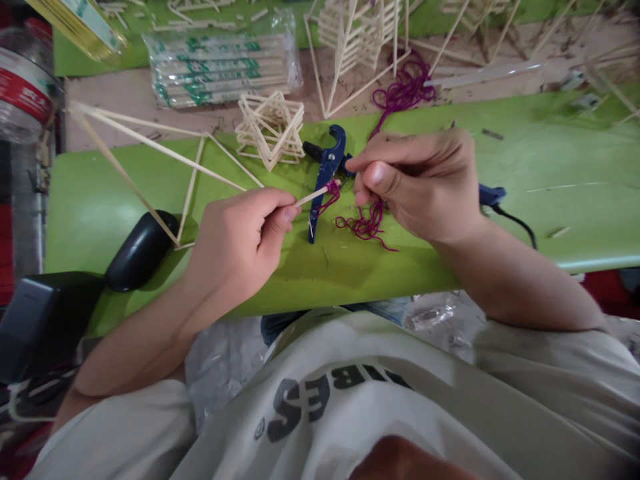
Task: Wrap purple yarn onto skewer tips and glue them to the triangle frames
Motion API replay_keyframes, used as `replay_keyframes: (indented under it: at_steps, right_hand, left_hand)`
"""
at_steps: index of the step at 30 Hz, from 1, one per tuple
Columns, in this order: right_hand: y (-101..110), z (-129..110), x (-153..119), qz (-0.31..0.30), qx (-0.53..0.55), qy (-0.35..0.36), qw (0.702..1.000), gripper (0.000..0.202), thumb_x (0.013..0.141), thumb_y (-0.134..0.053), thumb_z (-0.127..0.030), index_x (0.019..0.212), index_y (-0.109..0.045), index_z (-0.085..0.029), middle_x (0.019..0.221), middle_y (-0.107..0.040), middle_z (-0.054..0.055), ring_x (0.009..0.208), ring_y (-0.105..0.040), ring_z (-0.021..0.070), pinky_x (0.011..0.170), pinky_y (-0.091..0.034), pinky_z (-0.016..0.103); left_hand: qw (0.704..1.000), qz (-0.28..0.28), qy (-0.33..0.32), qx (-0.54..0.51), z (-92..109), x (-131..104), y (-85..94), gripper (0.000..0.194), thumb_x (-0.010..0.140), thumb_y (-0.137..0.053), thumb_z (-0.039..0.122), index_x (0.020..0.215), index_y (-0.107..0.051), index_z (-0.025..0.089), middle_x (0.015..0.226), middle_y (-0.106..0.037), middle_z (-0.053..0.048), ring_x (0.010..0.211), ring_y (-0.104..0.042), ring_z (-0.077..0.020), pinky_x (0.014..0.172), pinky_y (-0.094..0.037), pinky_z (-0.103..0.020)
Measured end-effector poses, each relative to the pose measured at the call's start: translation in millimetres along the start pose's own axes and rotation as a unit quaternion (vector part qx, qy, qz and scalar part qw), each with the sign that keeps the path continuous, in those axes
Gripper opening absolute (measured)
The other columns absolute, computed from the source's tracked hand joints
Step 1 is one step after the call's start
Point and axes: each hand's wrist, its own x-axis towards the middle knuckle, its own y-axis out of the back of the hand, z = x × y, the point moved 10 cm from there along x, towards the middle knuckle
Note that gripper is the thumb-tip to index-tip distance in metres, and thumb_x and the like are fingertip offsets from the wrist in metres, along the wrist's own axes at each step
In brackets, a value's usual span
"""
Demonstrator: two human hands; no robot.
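Green table (540,147), left hand (240,243) partly hiding stick (313,196)

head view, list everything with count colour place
thread: 2 tangles, purple, centre and top
stick: 1, pale, centre, thread at tip
tool: 1, blue, centre
small lattice: 1, pale, left of tool
stick frames: several, pale, left and top
stick pieces: many, pale, top
packet of sticks: 1, clear and green, top left
bottle: 1, clear, red label, top left
container: 1, yellow, top left
rounded object: 1, black, left
box: 1, black, lower left
corded device: 1, blue, right
table strips: 2, green, middle and top
plastic: uncounted, clear, bottom
shirt: 1, pale grey, bottom
left hand: 1, bare, centre, pinching stick
right hand: 1, bare, centre, grip unclear
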Motion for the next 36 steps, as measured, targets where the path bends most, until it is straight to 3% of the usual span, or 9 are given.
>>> replay_keyframes:
  at_steps: [3,6,9,12,16,21,28,33,36]
  right_hand:
    - [-1,4,1,0.000,0.007,-0.013,1.000,0.020,0.091,-0.096,-0.042,0.095,-0.090,-0.023,0.076,-0.080,0.000,0.058,-0.070,0.0122,0.050,-0.058,0.025]
    - [-1,0,2,-0.005,0.024,0.005,1.000,0.016,0.087,-0.099,-0.035,0.092,-0.090,-0.023,0.076,-0.079,0.000,0.053,-0.067,0.0108,0.044,-0.051,0.025]
    - [2,-11,1,0.007,-0.060,0.062,0.996,0.012,0.084,-0.101,-0.032,0.087,-0.091,-0.026,0.080,-0.079,0.001,0.062,-0.068,0.0130,0.052,-0.052,0.030]
    - [-2,-26,-4,-0.005,-0.186,0.145,0.972,0.012,0.088,-0.098,-0.033,0.082,-0.089,-0.029,0.081,-0.077,0.000,0.070,-0.068,0.0157,0.065,-0.057,0.034]
    - [-12,-40,-16,-0.017,-0.256,0.234,0.938,0.005,0.100,-0.086,-0.029,0.096,-0.088,-0.026,0.085,-0.077,0.002,0.076,-0.072,0.0153,0.071,-0.060,0.032]
    - [-5,-31,-16,0.033,-0.269,0.158,0.949,0.017,0.108,-0.073,-0.029,0.112,-0.090,-0.031,0.104,-0.082,0.006,0.091,-0.077,0.0196,0.082,-0.068,0.037]
    - [0,-34,-17,0.061,-0.212,0.141,0.965,0.016,0.098,-0.085,-0.021,0.107,-0.088,-0.033,0.098,-0.085,0.002,0.088,-0.078,0.0229,0.080,-0.069,0.041]
    - [-1,-18,-26,0.068,-0.191,0.085,0.976,0.033,0.094,-0.091,-0.028,0.123,-0.076,-0.034,0.101,-0.083,0.003,0.093,-0.080,0.0234,0.087,-0.071,0.041]
    - [-2,-6,-30,0.069,-0.176,0.047,0.981,0.038,0.095,-0.091,-0.035,0.124,-0.067,-0.034,0.102,-0.080,0.003,0.095,-0.080,0.0245,0.085,-0.071,0.041]
  left_hand:
    - [1.000,0.000,0.008,0.008,-1,0,1.6,0.019,0.111,-0.063,0.027,0.105,-0.081,0.023,0.091,-0.083,-0.001,0.077,-0.075,-0.0163,0.072,-0.053,-0.030]
    - [1.000,-0.003,0.011,0.011,-1,0,2.4,0.020,0.111,-0.063,0.028,0.103,-0.081,0.024,0.089,-0.082,0.000,0.076,-0.074,-0.0162,0.070,-0.051,-0.030]
    - [1.000,-0.003,0.011,0.011,-1,1,3.3,0.019,0.111,-0.063,0.028,0.102,-0.080,0.025,0.088,-0.081,0.000,0.075,-0.073,-0.0161,0.069,-0.050,-0.030]
    - [1.000,-0.002,0.008,0.012,0,1,3.9,0.018,0.111,-0.063,0.029,0.103,-0.080,0.025,0.090,-0.082,0.000,0.077,-0.074,-0.0164,0.071,-0.050,-0.030]
    - [1.000,-0.005,0.011,0.015,-1,0,3.1,0.019,0.111,-0.063,0.029,0.106,-0.080,0.025,0.093,-0.083,-0.001,0.081,-0.076,-0.0177,0.074,-0.052,-0.031]
    - [1.000,0.000,0.016,-0.001,-3,-1,3.2,0.019,0.111,-0.063,0.030,0.108,-0.081,0.025,0.096,-0.085,-0.002,0.083,-0.078,-0.0183,0.076,-0.055,-0.031]
    - [1.000,-0.002,0.019,0.009,-4,-1,3.1,0.020,0.111,-0.063,0.032,0.105,-0.081,0.024,0.096,-0.084,-0.003,0.083,-0.078,-0.0192,0.073,-0.056,-0.032]
    - [1.000,-0.004,0.013,0.000,-4,-1,1.9,0.019,0.110,-0.063,0.029,0.107,-0.081,0.023,0.094,-0.084,-0.003,0.080,-0.077,-0.0186,0.072,-0.056,-0.032]
    - [1.000,0.000,0.005,-0.007,-3,0,1.5,0.018,0.109,-0.064,0.027,0.107,-0.082,0.023,0.092,-0.083,-0.003,0.078,-0.076,-0.0187,0.071,-0.055,-0.032]
